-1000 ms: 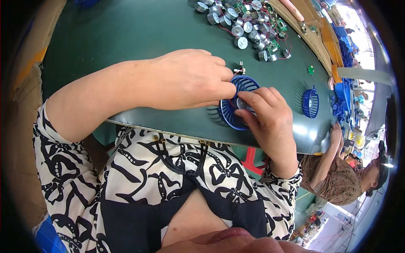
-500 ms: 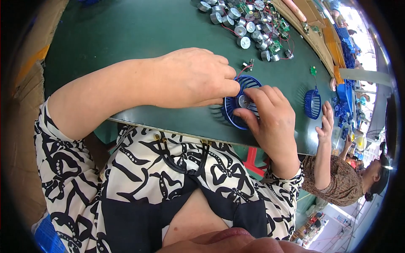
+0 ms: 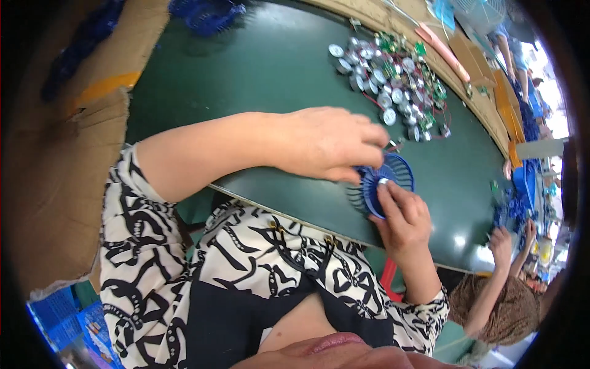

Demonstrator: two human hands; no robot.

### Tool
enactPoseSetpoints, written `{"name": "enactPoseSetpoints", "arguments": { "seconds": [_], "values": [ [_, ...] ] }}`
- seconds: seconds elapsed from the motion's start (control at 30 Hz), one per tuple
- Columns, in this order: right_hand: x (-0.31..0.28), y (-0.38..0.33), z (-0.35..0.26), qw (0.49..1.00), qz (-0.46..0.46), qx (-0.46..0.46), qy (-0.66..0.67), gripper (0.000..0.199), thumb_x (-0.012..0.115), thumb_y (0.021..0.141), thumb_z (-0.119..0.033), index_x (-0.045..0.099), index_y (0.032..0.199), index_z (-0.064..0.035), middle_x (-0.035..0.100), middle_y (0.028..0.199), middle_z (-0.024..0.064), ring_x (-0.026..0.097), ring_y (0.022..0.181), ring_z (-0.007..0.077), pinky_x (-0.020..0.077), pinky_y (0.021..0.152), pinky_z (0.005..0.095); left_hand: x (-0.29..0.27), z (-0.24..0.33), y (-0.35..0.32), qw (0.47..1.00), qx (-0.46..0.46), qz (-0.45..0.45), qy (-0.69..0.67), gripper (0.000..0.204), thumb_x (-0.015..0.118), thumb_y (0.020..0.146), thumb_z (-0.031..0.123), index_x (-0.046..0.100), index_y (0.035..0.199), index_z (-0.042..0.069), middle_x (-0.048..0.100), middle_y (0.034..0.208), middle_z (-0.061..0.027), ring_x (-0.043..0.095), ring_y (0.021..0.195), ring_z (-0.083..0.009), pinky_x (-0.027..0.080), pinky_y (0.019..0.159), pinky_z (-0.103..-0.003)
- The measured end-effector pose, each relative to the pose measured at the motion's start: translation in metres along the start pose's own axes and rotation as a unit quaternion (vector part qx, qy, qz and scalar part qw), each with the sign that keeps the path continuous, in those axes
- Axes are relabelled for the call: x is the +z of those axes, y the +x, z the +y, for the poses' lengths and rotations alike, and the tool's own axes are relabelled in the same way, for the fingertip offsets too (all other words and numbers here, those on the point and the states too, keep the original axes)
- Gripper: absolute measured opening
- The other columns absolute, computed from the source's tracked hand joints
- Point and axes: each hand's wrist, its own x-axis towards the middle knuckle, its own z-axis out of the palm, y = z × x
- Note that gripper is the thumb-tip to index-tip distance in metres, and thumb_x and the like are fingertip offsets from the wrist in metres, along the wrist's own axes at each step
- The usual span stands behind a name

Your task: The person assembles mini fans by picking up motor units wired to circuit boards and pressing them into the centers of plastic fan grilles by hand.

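Note:
My right hand grips a round blue slatted plastic cage near the table's front edge. Its fingers reach over the rim, against a small silver motor that shows in part inside the cage. My left hand hovers over the cage's left side, slightly blurred, with its fingers bent and apart. I make out nothing held in it. Just beyond the cage lies a small wired part, partly hidden behind the left fingers.
A pile of silver motors with red wires and green circuit boards covers the table's far right. More blue cages sit at the far left, beside a cardboard sheet. At right, a co-worker's hand is raised near blue parts.
The view has shifted, so everything appears lower and further right. My left fingers have spread from their pinch at the cage. The cage has tilted in my right hand.

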Motion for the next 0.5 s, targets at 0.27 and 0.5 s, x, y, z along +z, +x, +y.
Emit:
{"name": "enactPoseSetpoints", "arguments": {
  "seconds": [0.27, 0.5],
  "values": [
    [-0.025, -0.038, 0.078, 0.943, 0.162, 0.266, -0.115, 0.040, 0.070, 0.084, -0.004, 0.065, 0.124, -0.0051, 0.063, 0.117, 0.0162, 0.063, 0.105, 0.0325, 0.0513, 0.089, 0.0408, -0.098, -0.086, -0.047, 0.762, -0.344, 0.325, 0.441, 0.033, 0.069, 0.078, 0.014, 0.063, 0.109, 0.005, 0.063, 0.114, -0.0183, 0.059, 0.109, -0.0368, 0.048, 0.092, -0.046],
    [-0.031, -0.063, 0.128, 0.900, 0.102, 0.321, -0.278, 0.039, 0.069, 0.086, -0.015, 0.064, 0.123, -0.0059, 0.062, 0.120, 0.0176, 0.058, 0.112, 0.0351, 0.0473, 0.094, 0.0435, -0.104, -0.117, -0.081, 0.766, -0.515, 0.100, 0.370, 0.028, 0.064, 0.086, 0.018, 0.060, 0.112, 0.009, 0.068, 0.104, -0.0168, 0.064, 0.101, -0.0367, 0.051, 0.083, -0.048]
  ]
}}
